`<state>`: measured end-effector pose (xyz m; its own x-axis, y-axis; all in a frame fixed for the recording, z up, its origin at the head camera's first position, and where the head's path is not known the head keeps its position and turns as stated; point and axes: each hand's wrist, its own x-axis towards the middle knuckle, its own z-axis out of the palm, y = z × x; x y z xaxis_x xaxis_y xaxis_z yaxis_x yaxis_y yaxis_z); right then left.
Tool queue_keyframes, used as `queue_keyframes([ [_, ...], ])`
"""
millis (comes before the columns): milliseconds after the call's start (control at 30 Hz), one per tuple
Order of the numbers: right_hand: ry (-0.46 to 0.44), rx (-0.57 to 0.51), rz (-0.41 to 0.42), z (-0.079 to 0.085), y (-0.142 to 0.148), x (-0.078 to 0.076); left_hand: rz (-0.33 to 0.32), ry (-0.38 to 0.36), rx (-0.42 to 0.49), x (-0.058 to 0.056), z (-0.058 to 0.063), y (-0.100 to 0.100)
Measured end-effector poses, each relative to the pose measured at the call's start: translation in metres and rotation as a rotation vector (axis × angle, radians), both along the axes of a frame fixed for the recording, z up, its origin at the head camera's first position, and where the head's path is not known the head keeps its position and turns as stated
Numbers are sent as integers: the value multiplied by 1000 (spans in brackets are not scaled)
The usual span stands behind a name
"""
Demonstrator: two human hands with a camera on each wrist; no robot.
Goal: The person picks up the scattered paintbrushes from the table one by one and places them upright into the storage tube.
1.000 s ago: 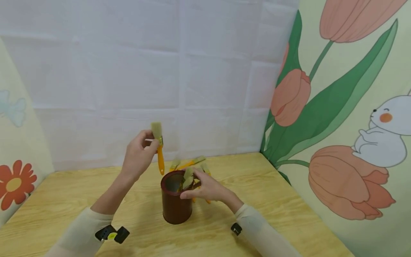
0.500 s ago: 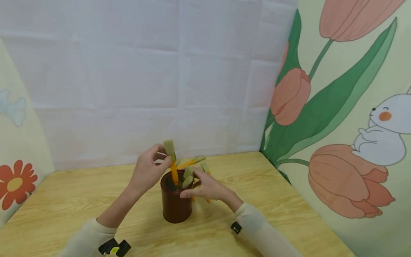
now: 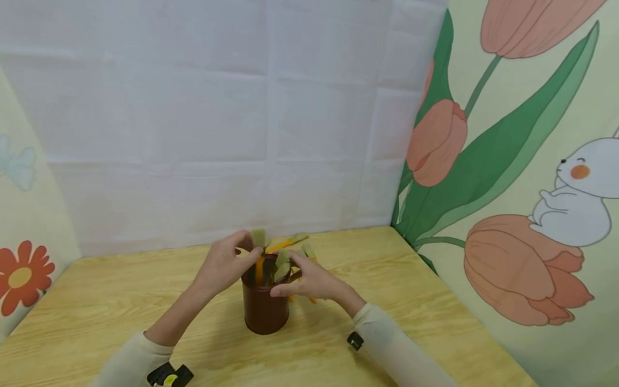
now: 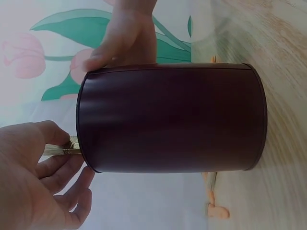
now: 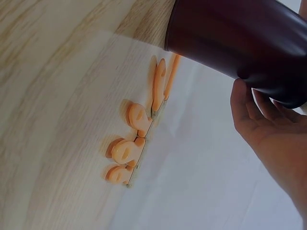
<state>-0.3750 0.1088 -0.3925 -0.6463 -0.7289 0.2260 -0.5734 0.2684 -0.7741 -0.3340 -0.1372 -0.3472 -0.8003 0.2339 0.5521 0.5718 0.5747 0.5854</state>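
Observation:
A dark red-brown cylindrical holder [image 3: 266,312] stands upright on the table. My left hand [image 3: 224,264] pinches a paintbrush [image 3: 258,237] near its bristles, above the left side of the mouth. This brush's orange handle points down inside the holder, bristles above the rim. At the right side, my right hand [image 3: 316,278] grips the holder, thumb in front and fingers on the far side, as the right wrist view also shows. Against those fingers lean other brush bristles [image 3: 282,266] rising from the mouth; their lower parts are hidden.
Several more paintbrushes with orange handles [image 5: 127,151] lie on the wood-grain table [image 3: 203,344] behind and right of the holder. A white sheet [image 3: 193,134] hangs at the table's back. A wall with painted tulips [image 3: 437,142] borders the right side.
My left hand has moved right and down with the paintbrush. Its handle has passed from above and left of the holder to inside it. My right hand has stayed in place.

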Motion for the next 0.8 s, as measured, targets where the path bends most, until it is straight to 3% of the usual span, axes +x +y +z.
queue_keyframes([
  [233, -22, -34, 37, 0, 0, -1, -12, -26, -53, -3, -6, -3],
  [800, -35, -39, 30, 1, 0, -1, -66, -156, -100, -15, -15, 0],
])
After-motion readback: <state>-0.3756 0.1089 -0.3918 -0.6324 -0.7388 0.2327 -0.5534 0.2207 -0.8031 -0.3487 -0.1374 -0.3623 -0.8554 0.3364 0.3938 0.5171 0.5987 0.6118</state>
